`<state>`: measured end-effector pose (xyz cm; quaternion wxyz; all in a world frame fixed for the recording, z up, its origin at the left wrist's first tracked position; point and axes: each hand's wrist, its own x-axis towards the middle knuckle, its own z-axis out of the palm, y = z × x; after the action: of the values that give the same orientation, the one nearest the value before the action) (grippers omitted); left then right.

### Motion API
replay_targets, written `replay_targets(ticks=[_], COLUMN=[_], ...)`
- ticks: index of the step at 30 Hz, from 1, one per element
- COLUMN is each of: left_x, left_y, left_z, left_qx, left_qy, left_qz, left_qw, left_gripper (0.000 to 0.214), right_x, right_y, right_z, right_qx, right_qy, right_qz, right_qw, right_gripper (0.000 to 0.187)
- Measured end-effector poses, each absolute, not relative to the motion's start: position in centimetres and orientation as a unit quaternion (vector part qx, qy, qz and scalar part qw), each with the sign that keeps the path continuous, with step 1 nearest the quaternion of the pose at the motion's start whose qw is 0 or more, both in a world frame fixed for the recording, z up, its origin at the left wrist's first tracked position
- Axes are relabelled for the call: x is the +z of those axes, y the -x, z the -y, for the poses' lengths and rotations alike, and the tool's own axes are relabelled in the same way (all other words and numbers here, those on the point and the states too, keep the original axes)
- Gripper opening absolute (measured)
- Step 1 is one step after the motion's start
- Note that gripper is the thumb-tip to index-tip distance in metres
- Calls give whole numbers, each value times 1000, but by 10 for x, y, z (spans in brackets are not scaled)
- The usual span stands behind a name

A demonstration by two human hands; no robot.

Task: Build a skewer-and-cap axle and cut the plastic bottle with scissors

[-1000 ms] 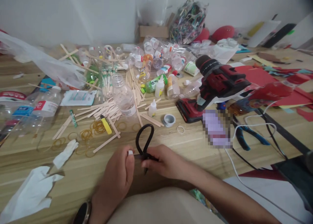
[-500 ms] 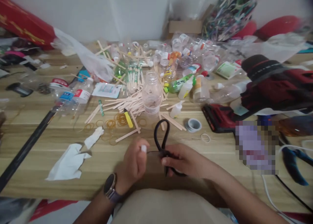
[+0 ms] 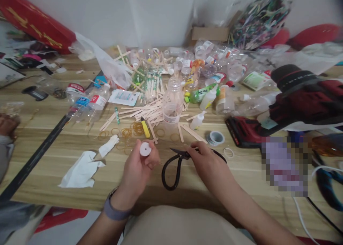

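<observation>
In front of the clear wide-mouthed bottle (image 3: pixel 171 111), on its near left, the left hand (image 3: pixel 136 173) is curled firmly around a white round piece (image 3: pixel 143 150) with a dark spot at its centre; some fingertips and the back of the piece are out of sight. On the bottle's near right, the right hand (image 3: pixel 207 161) grasps black scissors (image 3: pixel 181 153) close to the pivot, one handle loop showing whole, the other mostly covered by the hand. Whether the scissors touch the table cannot be told. Wooden sticks (image 3: pixel 146 111) spread left of the bottle, partly hidden behind it, and a yellow-handled tool (image 3: pixel 145 128) lies to its near left, its dark end hard to identify. Well right of the bottle, a red-and-black drill (image 3: pixel 300 102) is cut off by the picture's edge, with a pixelated patch (image 3: pixel 284 166) nearer, unreadable. Far to the bottle's left, another person's hand (image 3: pixel 7 125) is cropped and blurred.
</observation>
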<state>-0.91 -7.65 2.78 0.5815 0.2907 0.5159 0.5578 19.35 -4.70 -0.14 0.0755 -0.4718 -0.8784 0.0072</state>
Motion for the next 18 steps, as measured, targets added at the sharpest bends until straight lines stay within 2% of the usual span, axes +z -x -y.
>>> replay_targets(ticks=[3,8,10,12,14,16,18], left_x=[30,23,19,16,15,16,16], left_y=[10,6,3,0,-2,-3,-4], left_z=[80,83,84,84,85,87,88], left_qx=[563,585,587,588,589,588,585], left_qy=[-295,-243,-221,-201,-185,-174,-162], left_qz=[-524,-471,-458,-457,-462,-468,-473], left_qw=[567,615,629,636,637,636,639], left_gripper=[46,43,42,44,47,49,49], right_x=[-11,-33,-32,-23,-10,1,6], right_y=[-195,-185,-184,-191,-208,-232,-259], right_z=[46,53,59,61,59,54,44], right_qx=[17,51,50,50,41,15,-8], right_qy=[474,472,466,457,456,482,572], right_qz=[876,872,874,875,860,792,640], right_qw=[88,115,128,156,226,374,513], right_gripper=[58,59,54,41,27,19,10])
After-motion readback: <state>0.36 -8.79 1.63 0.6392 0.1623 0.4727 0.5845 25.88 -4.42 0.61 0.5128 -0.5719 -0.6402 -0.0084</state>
